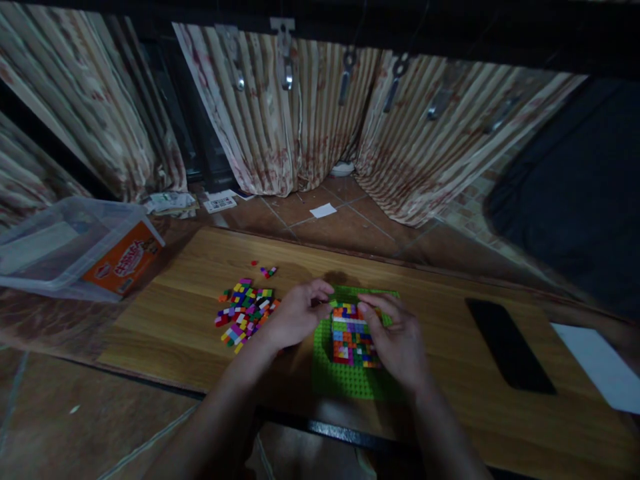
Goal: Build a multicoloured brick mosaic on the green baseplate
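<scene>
A green studded baseplate [345, 383] lies on the wooden table, bearing a block of many-coloured toy bricks [350, 337] set close together. At the plate's upper left edge is my left hand [297, 313], its fingers loosely curled and a gap showing between thumb and fingertips. My right hand [403, 337] reaches over the plate's right side and covers part of the bricks. Its thumb and index finger come together at the top of the brick block; whatever is between them is too small to make out. Left of my left hand lies a pile of loose bricks [245, 313].
A few stray bricks [269, 272] lie beyond the pile. To the right are a black phone-like slab [510, 347] and a white sheet [597, 367]. A clear plastic bin [75, 250] with an orange label stands at the left. Striped curtains [300, 120] hang behind the table [165, 320].
</scene>
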The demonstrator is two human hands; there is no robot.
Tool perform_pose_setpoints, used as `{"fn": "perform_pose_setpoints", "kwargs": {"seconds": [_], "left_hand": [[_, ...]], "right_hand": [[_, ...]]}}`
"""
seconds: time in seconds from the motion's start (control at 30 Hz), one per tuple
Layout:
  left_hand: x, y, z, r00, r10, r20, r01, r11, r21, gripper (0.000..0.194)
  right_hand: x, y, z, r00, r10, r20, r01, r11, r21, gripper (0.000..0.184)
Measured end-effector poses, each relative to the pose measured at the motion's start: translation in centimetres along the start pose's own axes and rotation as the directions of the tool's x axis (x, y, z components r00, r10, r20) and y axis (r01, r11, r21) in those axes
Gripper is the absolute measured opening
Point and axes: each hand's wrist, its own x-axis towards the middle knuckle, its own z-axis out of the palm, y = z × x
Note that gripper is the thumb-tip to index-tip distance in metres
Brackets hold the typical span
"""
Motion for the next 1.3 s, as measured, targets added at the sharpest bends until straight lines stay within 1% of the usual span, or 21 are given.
{"fn": "perform_pose_setpoints", "kwargs": {"seconds": [0.13,0.23,0.3,0.4,0.47,0.5,0.53,0.6,0.67,0.8,0.87,0.97,1.03,1.1,1.3], "left_hand": [[-0.2,1.0,0.6,0.997,0.022,0.077,-0.008,0.985,-0.17,0.025],[-0.3,1.5,1.2,0.996,0.041,0.077,-0.022,0.974,-0.225,0.023],[-0.2,1.5,1.5,0.997,0.045,0.065,-0.029,0.974,-0.226,0.023],[-0.1,1.4,1.6,0.999,0.045,-0.005,-0.045,0.988,-0.148,0.021],[-0.1,1.2,1.4,0.996,0.052,-0.077,-0.053,0.999,-0.005,0.019],[-0.1,1.1,1.2,0.993,0.057,-0.099,-0.049,0.995,0.081,0.02],[-0.1,1.1,1.1,0.993,0.059,-0.105,-0.042,0.985,0.165,0.023],[-0.3,1.2,1.0,0.995,0.056,-0.084,-0.029,0.955,0.294,0.031],[-0.4,1.3,1.1,0.996,0.071,-0.048,-0.049,0.932,0.359,0.037],[-0.4,1.5,2.1,0.991,0.135,0.002,-0.126,0.923,0.364,0.049],[-0.2,1.4,2.7,0.99,0.136,0.021,-0.135,0.923,0.361,0.054],[0.0,1.3,3.4,0.993,0.116,0.029,-0.118,0.919,0.377,0.053],[0.1,1.2,3.7,0.993,0.113,0.028,-0.115,0.915,0.388,0.052],[0.1,1.1,3.9,0.993,0.115,0.023,-0.115,0.912,0.394,0.052],[0.1,0.6,3.9,0.988,0.154,0.017,-0.148,0.905,0.4,0.05]], "right_hand": [[-0.4,-1.1,1.2,0.999,-0.012,0.032,0.009,0.994,0.107,0.021],[-0.6,-1.4,1.6,1.0,0.01,0.017,-0.014,0.981,0.195,0.018],[-0.5,-1.2,1.3,0.998,0.054,-0.008,-0.051,0.971,0.234,0.018],[-0.2,-0.3,0.2,0.98,0.196,-0.044,-0.182,0.959,0.217,0.023],[0.0,0.4,-0.6,0.958,0.284,-0.048,-0.275,0.951,0.139,0.027],[0.1,0.7,-0.9,0.952,0.302,-0.037,-0.299,0.951,0.077,0.027],[0.1,1.0,-1.2,0.953,0.302,-0.021,-0.302,0.953,0.006,0.027],[0.2,1.1,-1.5,0.963,0.266,0.026,-0.261,0.957,-0.127,0.025],[0.2,0.9,-1.5,0.976,0.208,0.071,-0.188,0.957,-0.219,0.022],[0.3,0.8,-1.1,0.989,0.094,0.113,-0.053,0.947,-0.318,0.02],[0.4,0.9,-0.9,0.992,0.051,0.119,-0.009,0.943,-0.332,0.019],[0.6,1.3,-0.7,0.99,0.032,0.136,0.015,0.943,-0.332,0.02],[0.8,1.5,-0.6,0.988,0.05,0.149,0.001,0.946,-0.324,0.021],[1.1,1.6,-0.5,0.984,0.089,0.154,-0.04,0.954,-0.297,0.023],[1.6,1.7,-0.4,0.951,0.264,0.161,-0.236,0.956,-0.176,0.028]]}}
